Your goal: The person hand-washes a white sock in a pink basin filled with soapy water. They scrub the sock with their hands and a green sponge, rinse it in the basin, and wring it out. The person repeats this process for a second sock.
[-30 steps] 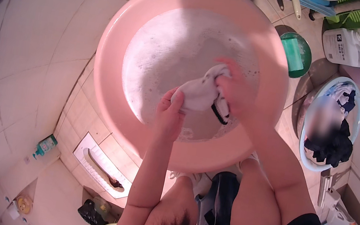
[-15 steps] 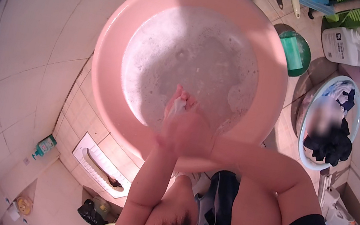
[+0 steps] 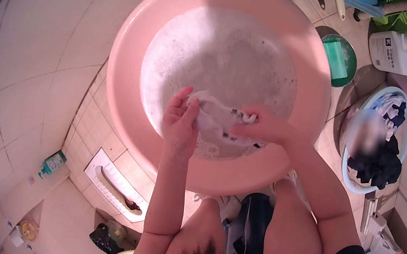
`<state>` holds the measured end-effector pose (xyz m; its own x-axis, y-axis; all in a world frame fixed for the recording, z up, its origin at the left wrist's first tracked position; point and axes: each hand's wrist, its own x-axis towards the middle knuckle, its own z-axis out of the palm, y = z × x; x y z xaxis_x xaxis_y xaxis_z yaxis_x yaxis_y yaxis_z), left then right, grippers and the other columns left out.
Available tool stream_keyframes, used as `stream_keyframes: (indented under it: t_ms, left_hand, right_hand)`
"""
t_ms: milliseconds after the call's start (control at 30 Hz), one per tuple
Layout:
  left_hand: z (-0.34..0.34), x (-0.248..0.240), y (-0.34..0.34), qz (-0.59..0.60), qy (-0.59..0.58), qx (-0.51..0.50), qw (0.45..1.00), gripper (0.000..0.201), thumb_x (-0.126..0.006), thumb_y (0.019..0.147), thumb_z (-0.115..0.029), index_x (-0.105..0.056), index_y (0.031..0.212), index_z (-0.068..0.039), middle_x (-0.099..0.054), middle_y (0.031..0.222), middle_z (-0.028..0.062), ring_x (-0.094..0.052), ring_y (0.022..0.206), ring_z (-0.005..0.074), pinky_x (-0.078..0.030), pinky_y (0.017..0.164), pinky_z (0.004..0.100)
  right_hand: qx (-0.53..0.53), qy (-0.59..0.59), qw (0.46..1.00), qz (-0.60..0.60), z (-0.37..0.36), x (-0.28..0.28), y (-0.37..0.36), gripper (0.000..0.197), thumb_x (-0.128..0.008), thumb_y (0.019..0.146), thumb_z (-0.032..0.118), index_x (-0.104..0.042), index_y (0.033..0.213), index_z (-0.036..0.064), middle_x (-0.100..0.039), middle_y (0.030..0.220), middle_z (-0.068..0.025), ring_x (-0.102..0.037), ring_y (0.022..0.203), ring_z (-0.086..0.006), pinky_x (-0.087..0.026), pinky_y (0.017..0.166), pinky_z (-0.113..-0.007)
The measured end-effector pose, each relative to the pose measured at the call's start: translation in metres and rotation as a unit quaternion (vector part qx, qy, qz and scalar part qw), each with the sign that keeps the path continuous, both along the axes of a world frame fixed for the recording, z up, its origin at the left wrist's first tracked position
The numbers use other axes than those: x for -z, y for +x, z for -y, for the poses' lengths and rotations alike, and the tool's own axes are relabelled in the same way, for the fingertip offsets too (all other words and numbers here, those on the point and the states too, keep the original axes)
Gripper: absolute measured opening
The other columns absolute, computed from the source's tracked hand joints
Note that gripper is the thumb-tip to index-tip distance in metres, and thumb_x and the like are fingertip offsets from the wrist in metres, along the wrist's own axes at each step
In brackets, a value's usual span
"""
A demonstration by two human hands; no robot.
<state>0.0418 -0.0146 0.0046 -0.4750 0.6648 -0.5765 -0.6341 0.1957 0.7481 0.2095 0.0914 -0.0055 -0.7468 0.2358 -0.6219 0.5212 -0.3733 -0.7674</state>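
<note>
A wet white sock [image 3: 212, 116] with small dark marks near one end is stretched between my two hands, over the near part of the soapy water [image 3: 243, 58]. Its left end is pinched by my left hand [image 3: 182, 120], thumb against the cloth and fingers raised. My right hand [image 3: 263, 125] is closed round the marked end. Both hands are above a big pink basin [image 3: 128, 75], whose water is cloudy with foam along the sides.
Right of the basin stand a green bowl [image 3: 352, 63] holding a pale green block, a white pump bottle [image 3: 393, 53], and a pale blue tub [image 3: 347, 168] of dark and white clothes. A squat toilet [image 3: 99, 163] is set in the floor at lower left, near the tiled wall [image 3: 40, 33].
My hands were together, overlapping, with a bit of white cloth showing. They have moved apart, the right one to the right, and the sock is now spread between them.
</note>
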Motion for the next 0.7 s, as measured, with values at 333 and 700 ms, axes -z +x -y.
stream_keyframes:
  t_ms: [333,700]
  left_hand:
    - [0.0,0.011,0.02,0.403,0.053,-0.049,0.913,0.031,-0.042,0.091,-0.026,-0.046,0.116,-0.008,-0.053,0.11,0.008,-0.05,0.101,0.0174,-0.041,0.087,0.0292]
    - [-0.019,-0.026,0.055,0.233,-0.111,-0.104,0.96,0.031,-0.042,0.089,-0.04,-0.052,0.097,-0.012,-0.057,0.09,0.001,-0.057,0.079,0.0131,-0.047,0.067,0.0237]
  right_hand:
    - [0.336,-0.009,0.936,-0.1,-0.003,0.007,-0.035,0.035,-0.043,0.068,-0.007,-0.051,0.099,0.0077,-0.052,0.086,-0.0043,-0.052,0.076,-0.0121,-0.044,0.063,-0.026]
    - [0.039,0.56,0.826,-0.053,0.022,-0.001,-0.05,0.013,-0.053,0.071,0.021,-0.054,0.067,0.0087,-0.053,0.057,-0.0074,-0.053,0.054,-0.0245,-0.042,0.05,-0.036]
